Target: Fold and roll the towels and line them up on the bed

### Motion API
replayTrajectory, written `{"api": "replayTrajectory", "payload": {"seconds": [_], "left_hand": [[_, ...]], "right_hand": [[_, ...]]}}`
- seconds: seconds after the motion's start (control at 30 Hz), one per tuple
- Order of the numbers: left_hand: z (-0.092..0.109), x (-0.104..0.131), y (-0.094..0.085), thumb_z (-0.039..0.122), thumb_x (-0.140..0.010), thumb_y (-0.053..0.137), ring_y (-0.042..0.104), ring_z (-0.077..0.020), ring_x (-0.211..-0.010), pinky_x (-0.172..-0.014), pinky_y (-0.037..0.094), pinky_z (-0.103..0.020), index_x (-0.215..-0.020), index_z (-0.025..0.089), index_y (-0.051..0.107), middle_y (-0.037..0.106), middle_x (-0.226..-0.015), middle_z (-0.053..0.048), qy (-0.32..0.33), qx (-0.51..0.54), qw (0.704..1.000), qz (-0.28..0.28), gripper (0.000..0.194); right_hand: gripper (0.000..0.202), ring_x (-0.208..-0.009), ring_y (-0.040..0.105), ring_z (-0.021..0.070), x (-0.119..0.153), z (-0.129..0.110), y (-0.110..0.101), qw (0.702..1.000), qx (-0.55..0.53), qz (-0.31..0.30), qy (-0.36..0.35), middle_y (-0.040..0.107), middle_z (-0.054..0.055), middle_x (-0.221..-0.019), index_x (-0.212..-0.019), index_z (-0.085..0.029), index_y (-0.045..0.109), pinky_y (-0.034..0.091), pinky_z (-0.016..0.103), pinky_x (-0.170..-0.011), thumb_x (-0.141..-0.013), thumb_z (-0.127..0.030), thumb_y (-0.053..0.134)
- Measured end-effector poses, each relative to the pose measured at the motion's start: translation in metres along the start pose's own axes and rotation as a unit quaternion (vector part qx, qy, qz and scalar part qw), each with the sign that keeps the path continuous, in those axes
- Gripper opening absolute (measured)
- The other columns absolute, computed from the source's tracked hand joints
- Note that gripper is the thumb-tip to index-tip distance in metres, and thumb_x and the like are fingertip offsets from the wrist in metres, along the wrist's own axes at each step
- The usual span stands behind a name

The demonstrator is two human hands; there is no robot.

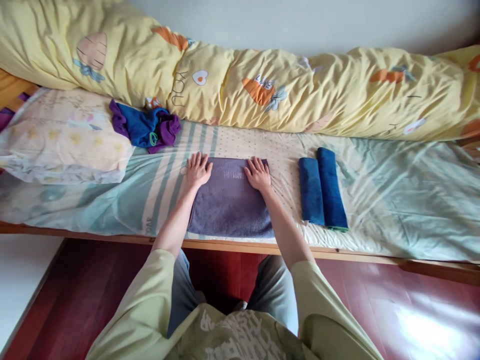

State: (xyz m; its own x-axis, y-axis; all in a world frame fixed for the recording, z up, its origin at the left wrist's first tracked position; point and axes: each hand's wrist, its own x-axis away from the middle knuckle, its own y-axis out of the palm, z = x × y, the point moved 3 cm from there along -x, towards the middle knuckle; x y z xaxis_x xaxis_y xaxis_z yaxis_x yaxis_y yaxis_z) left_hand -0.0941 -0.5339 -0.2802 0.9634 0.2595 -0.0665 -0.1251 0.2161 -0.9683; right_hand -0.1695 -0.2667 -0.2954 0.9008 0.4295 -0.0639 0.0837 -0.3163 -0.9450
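Observation:
A greyish-purple towel (pixel 230 205) lies flat on the bed in front of me, with small lettering near its far edge. My left hand (pixel 198 170) rests on its far left corner, fingers spread. On the far right corner lies my right hand (pixel 258 175), palm down with the fingers stretched out. To the right, two blue towels, one shorter roll (pixel 311 190) and one longer roll (pixel 332 187), sit side by side. A crumpled heap of blue and purple cloths (pixel 146 122) is to the left, beside the pillow.
A yellow quilt (pixel 210 105) with carrot prints is bunched along the wall. The pale patterned pillow (pixel 63 135) is at the left end. A wooden bed rail (pixel 232 246) runs along the near edge, above a reddish floor (pixel 356 295).

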Motion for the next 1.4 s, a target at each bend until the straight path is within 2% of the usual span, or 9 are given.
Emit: {"api": "replayTrajectory", "payload": {"seconds": [0.2, 0.33, 0.43, 0.57, 0.67, 0.83, 1.03, 1.2, 1.4], "left_hand": [[-0.013, -0.008, 0.001, 0.047, -0.107, 0.029, 0.013, -0.0315, -0.161, -0.131, 0.006, -0.057, -0.163, 0.019, 0.040, 0.019, -0.172, -0.009, -0.010, -0.009, 1.000, 0.014, 0.063], [0.005, 0.007, -0.024, 0.042, -0.105, 0.034, 0.009, -0.0344, -0.161, -0.130, 0.005, -0.061, -0.161, 0.013, 0.042, 0.019, -0.172, -0.013, -0.012, 0.002, 0.999, 0.044, 0.063], [0.042, 0.056, -0.050, 0.037, -0.105, 0.037, 0.005, -0.0345, -0.161, -0.131, 0.004, -0.060, -0.159, 0.008, 0.043, 0.016, -0.172, -0.015, 0.060, 0.003, 0.995, 0.075, 0.062], [0.081, 0.151, -0.052, 0.038, -0.107, 0.037, 0.014, -0.0309, -0.161, -0.132, 0.011, -0.057, -0.156, 0.015, 0.050, 0.021, -0.171, -0.010, 0.204, 0.009, 0.978, 0.040, 0.056], [0.065, 0.197, -0.039, 0.043, -0.107, 0.041, 0.019, -0.0307, -0.160, -0.132, 0.018, -0.055, -0.157, 0.019, 0.049, 0.023, -0.170, -0.010, 0.200, 0.020, 0.979, 0.019, 0.056], [0.010, 0.222, -0.041, 0.041, -0.107, 0.041, 0.019, -0.0266, -0.160, -0.133, 0.018, -0.051, -0.162, 0.020, 0.041, 0.022, -0.170, -0.008, 0.187, 0.011, 0.982, 0.023, 0.059], [-0.010, 0.254, -0.056, 0.042, -0.104, 0.052, 0.023, -0.0274, -0.158, -0.134, 0.017, -0.052, -0.160, 0.019, 0.043, 0.032, -0.166, -0.010, 0.286, 0.025, 0.957, -0.033, 0.062], [-0.022, 0.261, -0.053, 0.030, -0.105, 0.051, 0.043, -0.0225, -0.150, -0.129, 0.031, -0.049, -0.150, 0.022, 0.057, 0.052, -0.154, -0.008, 0.297, 0.084, 0.951, -0.012, 0.045], [-0.032, 0.254, -0.050, 0.018, -0.104, 0.041, 0.052, -0.0184, -0.143, -0.125, 0.039, -0.047, -0.139, 0.022, 0.066, 0.061, -0.147, -0.005, 0.276, 0.158, 0.948, 0.017, 0.043]], "right_hand": [[0.063, -0.160, 0.014, 0.0313, -0.003, 0.044, -0.009, 0.995, 0.027, 0.002, 0.091, 0.018, 0.009, -0.172, -0.166, -0.022, 0.033, 0.009, 0.062, -0.128, -0.110, -0.050, 0.028], [0.065, -0.160, 0.014, 0.0325, 0.013, 0.047, -0.028, 0.992, 0.019, 0.028, 0.122, 0.017, 0.015, -0.172, -0.167, -0.014, 0.027, 0.010, 0.066, -0.126, -0.109, -0.042, 0.026], [0.064, -0.161, 0.007, 0.0329, 0.053, 0.015, -0.053, 0.992, 0.020, 0.094, 0.087, 0.012, 0.016, -0.173, -0.167, -0.014, 0.024, 0.008, 0.069, -0.125, -0.108, -0.037, 0.028], [0.060, -0.162, 0.006, 0.0287, 0.139, -0.048, -0.058, 0.987, 0.009, 0.083, -0.139, 0.012, 0.004, -0.174, -0.167, -0.028, 0.030, 0.008, 0.062, -0.129, -0.108, -0.042, 0.037], [0.061, -0.160, 0.017, 0.0278, 0.189, -0.056, -0.041, 0.978, -0.010, 0.029, -0.205, 0.022, 0.004, -0.172, -0.166, -0.032, 0.032, 0.015, 0.057, -0.131, -0.108, -0.047, 0.043], [0.062, -0.160, 0.019, 0.0293, 0.215, -0.010, -0.033, 0.986, -0.025, 0.028, -0.160, 0.022, 0.007, -0.171, -0.167, -0.028, 0.030, 0.020, 0.057, -0.130, -0.108, -0.045, 0.043], [0.067, -0.157, 0.026, 0.0290, 0.255, 0.030, -0.045, 0.969, -0.050, 0.016, -0.240, 0.030, 0.008, -0.167, -0.164, -0.024, 0.036, 0.015, 0.053, -0.133, -0.104, -0.048, 0.054], [0.046, -0.151, 0.041, 0.0242, 0.271, 0.052, -0.043, 0.965, -0.058, 0.040, -0.254, 0.050, 0.009, -0.156, -0.151, -0.021, 0.056, 0.026, 0.050, -0.131, -0.108, -0.036, 0.049], [0.039, -0.149, 0.043, 0.0247, 0.269, 0.049, -0.042, 0.970, -0.063, 0.042, -0.230, 0.056, 0.009, -0.150, -0.141, -0.021, 0.066, 0.031, 0.051, -0.129, -0.107, -0.033, 0.051]]}}
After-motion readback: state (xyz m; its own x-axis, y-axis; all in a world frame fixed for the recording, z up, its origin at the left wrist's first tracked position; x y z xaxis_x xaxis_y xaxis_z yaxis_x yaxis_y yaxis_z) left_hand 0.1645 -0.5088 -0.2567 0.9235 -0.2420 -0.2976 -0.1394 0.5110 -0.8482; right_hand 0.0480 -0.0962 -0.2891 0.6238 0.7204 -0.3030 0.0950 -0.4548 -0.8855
